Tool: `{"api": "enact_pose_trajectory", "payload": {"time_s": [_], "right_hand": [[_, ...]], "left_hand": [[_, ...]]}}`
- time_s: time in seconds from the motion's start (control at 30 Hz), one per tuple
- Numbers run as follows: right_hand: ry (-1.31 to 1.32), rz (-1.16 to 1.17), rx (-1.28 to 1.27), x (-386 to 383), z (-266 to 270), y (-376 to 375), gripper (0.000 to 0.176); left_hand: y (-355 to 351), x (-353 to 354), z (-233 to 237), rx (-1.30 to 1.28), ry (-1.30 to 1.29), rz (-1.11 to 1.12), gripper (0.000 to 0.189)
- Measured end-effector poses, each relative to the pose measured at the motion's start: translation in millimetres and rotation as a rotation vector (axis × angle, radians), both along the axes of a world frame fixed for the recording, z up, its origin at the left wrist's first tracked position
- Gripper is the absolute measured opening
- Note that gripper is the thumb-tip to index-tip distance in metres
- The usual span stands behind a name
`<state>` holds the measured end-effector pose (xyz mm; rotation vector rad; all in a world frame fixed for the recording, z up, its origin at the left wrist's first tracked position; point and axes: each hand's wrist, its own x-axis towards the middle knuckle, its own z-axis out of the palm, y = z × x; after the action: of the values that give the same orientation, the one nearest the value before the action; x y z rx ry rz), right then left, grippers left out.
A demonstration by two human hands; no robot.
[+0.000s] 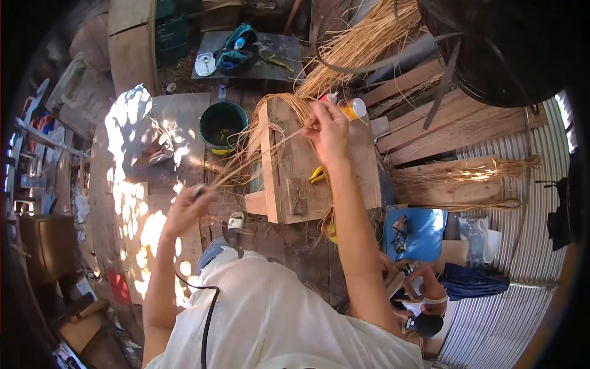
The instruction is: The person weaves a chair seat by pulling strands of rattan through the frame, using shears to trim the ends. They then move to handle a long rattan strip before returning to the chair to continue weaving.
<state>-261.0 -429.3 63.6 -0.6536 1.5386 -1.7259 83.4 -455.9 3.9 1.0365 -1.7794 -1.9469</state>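
Some thin strips (291, 136) look light and bendy, best held near the ends; the right grip (329, 132) pinches them closed, the left grip (187, 210) is too blurry to tell.

This looks like a makeshift craft workshop in a shed: a corrugated metal wall (473, 332) closes one side, and rough wooden planks (415, 132) and worn floorboards (279, 243) make up much of the rest. A big bundle of straw-coloured fibre (365, 46) and a smaller bundle (452, 178) lie about as stock, loose strands (279, 100) drape over a plain wooden surface (301, 166), and a green bucket (208, 117) stands near.
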Motion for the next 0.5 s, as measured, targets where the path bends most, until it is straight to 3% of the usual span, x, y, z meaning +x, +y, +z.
{"api": "enact_pose_trajectory", "payload": {"time_s": [0.07, 0.17, 0.23, 0.27, 0.33, 0.37, 0.5], "right_hand": [[0.076, 0.027, 0.18, -73, -86, -15, 0.016], [-0.009, -0.047, 0.371, -98, -186, -31, 0.014], [0.024, -0.02, 0.44, -96, -234, -41, 0.015], [0.057, 0.004, 0.495, -92, -248, -49, 0.015], [0.052, -0.002, 0.488, -81, -264, -61, 0.016], [0.048, -0.017, 0.477, -77, -269, -64, 0.017], [0.134, 0.064, 0.724, -69, -283, -68, 0.019]], "left_hand": [[-42, 50, -79, -0.066, -0.182, 0.091, 0.022], [-90, 96, -117, -0.067, -0.279, 0.136, 0.023], [-116, 114, -152, -0.258, -0.562, 0.176, 0.023], [-127, 112, -165, -0.254, -0.564, 0.181, 0.023], [-152, 97, -170, -0.592, -0.724, 0.112, 0.024], [-159, 82, -164, -0.518, -0.849, 0.107, 0.023], [-172, 67, -218, -0.775, -0.821, 0.085, 0.023]]}}
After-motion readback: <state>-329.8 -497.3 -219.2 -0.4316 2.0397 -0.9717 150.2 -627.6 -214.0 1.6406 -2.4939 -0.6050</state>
